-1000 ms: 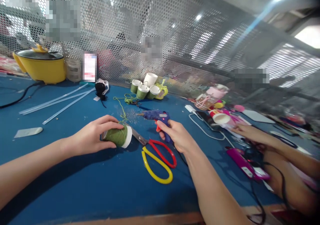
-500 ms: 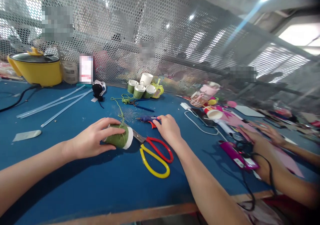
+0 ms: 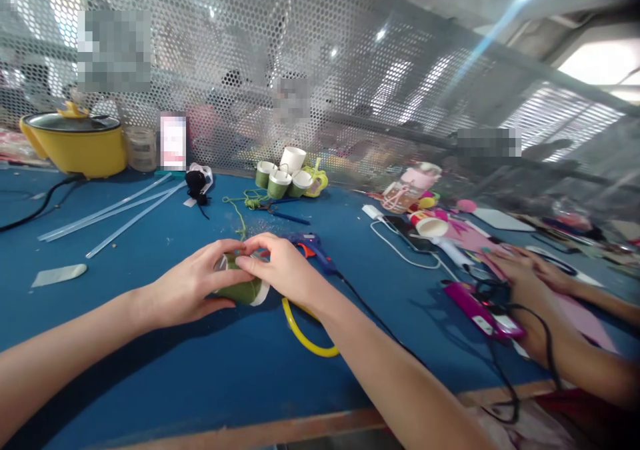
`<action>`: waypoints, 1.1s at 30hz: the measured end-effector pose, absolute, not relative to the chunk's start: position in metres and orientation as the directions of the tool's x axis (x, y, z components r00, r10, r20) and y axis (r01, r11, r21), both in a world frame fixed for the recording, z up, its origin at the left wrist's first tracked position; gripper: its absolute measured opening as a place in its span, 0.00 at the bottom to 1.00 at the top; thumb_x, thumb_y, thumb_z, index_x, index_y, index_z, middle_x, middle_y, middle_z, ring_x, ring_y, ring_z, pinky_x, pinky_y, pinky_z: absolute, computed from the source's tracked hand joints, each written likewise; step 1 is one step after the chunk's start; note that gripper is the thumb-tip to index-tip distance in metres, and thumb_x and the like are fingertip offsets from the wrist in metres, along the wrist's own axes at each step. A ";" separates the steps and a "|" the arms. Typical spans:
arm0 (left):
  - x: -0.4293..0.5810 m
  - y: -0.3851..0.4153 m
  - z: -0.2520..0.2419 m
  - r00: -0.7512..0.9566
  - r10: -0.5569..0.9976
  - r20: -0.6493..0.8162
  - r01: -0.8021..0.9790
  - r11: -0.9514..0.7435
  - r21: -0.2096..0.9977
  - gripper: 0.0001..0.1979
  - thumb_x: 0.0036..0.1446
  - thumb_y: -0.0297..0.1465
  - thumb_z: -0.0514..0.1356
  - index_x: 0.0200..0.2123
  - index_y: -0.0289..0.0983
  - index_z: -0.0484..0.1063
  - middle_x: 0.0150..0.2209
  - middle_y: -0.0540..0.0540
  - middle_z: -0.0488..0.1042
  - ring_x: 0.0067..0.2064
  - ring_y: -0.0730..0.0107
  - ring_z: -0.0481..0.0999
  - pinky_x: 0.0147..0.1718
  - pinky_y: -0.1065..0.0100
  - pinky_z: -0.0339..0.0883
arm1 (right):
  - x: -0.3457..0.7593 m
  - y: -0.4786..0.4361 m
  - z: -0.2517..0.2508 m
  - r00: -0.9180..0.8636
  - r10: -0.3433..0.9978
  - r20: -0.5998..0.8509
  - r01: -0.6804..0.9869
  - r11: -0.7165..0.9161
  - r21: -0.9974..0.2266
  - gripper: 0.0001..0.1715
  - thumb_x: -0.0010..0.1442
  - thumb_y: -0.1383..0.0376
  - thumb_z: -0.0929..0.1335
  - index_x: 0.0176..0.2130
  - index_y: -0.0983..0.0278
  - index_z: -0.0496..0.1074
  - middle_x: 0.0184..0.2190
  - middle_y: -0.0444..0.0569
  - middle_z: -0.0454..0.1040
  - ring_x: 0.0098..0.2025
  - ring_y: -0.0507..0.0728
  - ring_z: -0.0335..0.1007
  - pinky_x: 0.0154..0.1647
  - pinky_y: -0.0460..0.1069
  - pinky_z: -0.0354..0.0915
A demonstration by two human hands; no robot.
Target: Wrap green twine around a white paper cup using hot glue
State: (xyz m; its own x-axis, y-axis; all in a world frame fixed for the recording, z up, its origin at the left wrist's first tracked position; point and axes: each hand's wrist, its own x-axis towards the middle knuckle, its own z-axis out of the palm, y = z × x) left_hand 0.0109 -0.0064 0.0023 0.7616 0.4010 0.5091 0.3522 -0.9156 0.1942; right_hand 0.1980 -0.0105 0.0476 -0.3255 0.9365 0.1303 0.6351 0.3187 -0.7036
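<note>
My left hand is wrapped around a small paper cup covered in green yarn, which lies tilted on its side with the white rim to the right. Bent over the cup from the right, my right hand has thumb and forefinger closing where the loose green yarn strand meets the cup; the exact pinch is partly hidden. Behind my right hand lies a blue hot glue gun with an orange trigger. Large scissors show only part of a yellow handle beneath my right forearm.
Green-wrapped cups and a yarn bundle are at the back. Clear glue sticks and a yellow electric pot are on the left. At right, a co-worker's hands are beside a purple power strip.
My right hand has let go of the glue gun and moved left onto the yarn-wrapped cup. The glue gun now lies further right, its cord showing. My left hand keeps holding the cup.
</note>
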 end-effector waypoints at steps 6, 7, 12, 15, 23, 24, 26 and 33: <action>0.010 -0.008 0.003 0.758 0.408 0.508 0.341 -0.913 0.225 0.23 0.55 0.26 0.59 0.53 0.41 0.60 0.55 0.37 0.54 0.56 0.53 0.60 0.50 0.53 0.64 | 0.199 -0.013 0.045 -0.253 0.959 0.130 0.576 0.257 -0.776 0.05 0.53 0.65 0.67 0.28 0.65 0.69 0.30 0.46 0.71 0.33 0.53 0.66 0.37 0.49 0.61; 0.011 -0.009 0.003 0.748 0.424 0.510 0.340 -0.905 0.254 0.24 0.55 0.27 0.59 0.54 0.41 0.59 0.55 0.37 0.54 0.56 0.53 0.60 0.50 0.54 0.64 | 0.201 -0.013 0.045 -0.245 0.958 0.150 0.546 0.265 -0.795 0.05 0.54 0.64 0.66 0.29 0.65 0.68 0.30 0.46 0.71 0.32 0.52 0.66 0.35 0.48 0.61; 0.012 -0.010 0.008 0.656 0.580 0.482 0.359 -0.802 0.477 0.26 0.54 0.35 0.61 0.54 0.38 0.57 0.51 0.39 0.64 0.51 0.59 0.67 0.48 0.60 0.66 | 0.213 -0.012 0.045 -0.144 0.962 0.233 0.339 0.269 -0.901 0.09 0.56 0.61 0.65 0.29 0.64 0.64 0.26 0.44 0.72 0.27 0.50 0.66 0.30 0.47 0.62; 0.014 -0.011 0.009 0.644 0.642 0.416 0.382 -0.741 0.553 0.25 0.52 0.38 0.62 0.51 0.37 0.61 0.47 0.42 0.69 0.46 0.60 0.72 0.44 0.63 0.67 | 0.218 -0.011 0.047 -0.107 0.957 0.270 0.279 0.289 -0.916 0.07 0.54 0.63 0.67 0.29 0.63 0.64 0.24 0.43 0.72 0.28 0.51 0.68 0.32 0.47 0.64; 0.014 -0.013 0.013 0.674 0.639 0.371 0.362 -0.723 0.588 0.24 0.51 0.40 0.62 0.50 0.37 0.63 0.44 0.44 0.72 0.42 0.63 0.73 0.40 0.66 0.68 | 0.219 -0.008 0.044 -0.091 0.944 0.319 0.320 0.331 -0.888 0.04 0.52 0.65 0.67 0.31 0.64 0.68 0.25 0.44 0.74 0.30 0.52 0.71 0.34 0.49 0.66; 0.014 -0.014 0.013 0.678 0.632 0.377 0.355 -0.730 0.585 0.25 0.51 0.39 0.62 0.50 0.37 0.63 0.44 0.44 0.72 0.43 0.63 0.73 0.41 0.66 0.68 | 0.219 -0.007 0.043 -0.093 0.946 0.312 0.327 0.325 -0.887 0.04 0.52 0.65 0.67 0.31 0.64 0.69 0.25 0.44 0.74 0.30 0.52 0.72 0.34 0.49 0.65; 0.014 -0.014 0.013 0.685 0.618 0.386 0.341 -0.740 0.579 0.25 0.51 0.39 0.63 0.50 0.38 0.63 0.45 0.44 0.72 0.44 0.63 0.73 0.42 0.66 0.68 | 0.219 -0.007 0.041 -0.100 0.951 0.293 0.336 0.309 -0.890 0.03 0.53 0.66 0.67 0.31 0.64 0.69 0.25 0.44 0.74 0.29 0.52 0.72 0.33 0.48 0.65; 0.014 -0.014 0.011 0.706 0.570 0.422 0.284 -0.773 0.568 0.25 0.52 0.37 0.62 0.52 0.37 0.61 0.48 0.40 0.68 0.49 0.60 0.70 0.47 0.62 0.66 | 0.217 -0.010 0.042 -0.128 0.958 0.258 0.304 0.285 -0.909 0.03 0.53 0.66 0.67 0.31 0.64 0.68 0.25 0.43 0.73 0.29 0.52 0.73 0.32 0.47 0.67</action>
State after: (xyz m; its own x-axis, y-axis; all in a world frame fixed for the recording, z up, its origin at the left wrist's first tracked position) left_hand 0.0141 -0.0138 0.0107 0.7057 0.5695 0.4215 0.2844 -0.7726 0.5677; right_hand 0.2173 -0.0102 0.0416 -0.1284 0.9576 0.2579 0.3035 0.2855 -0.9091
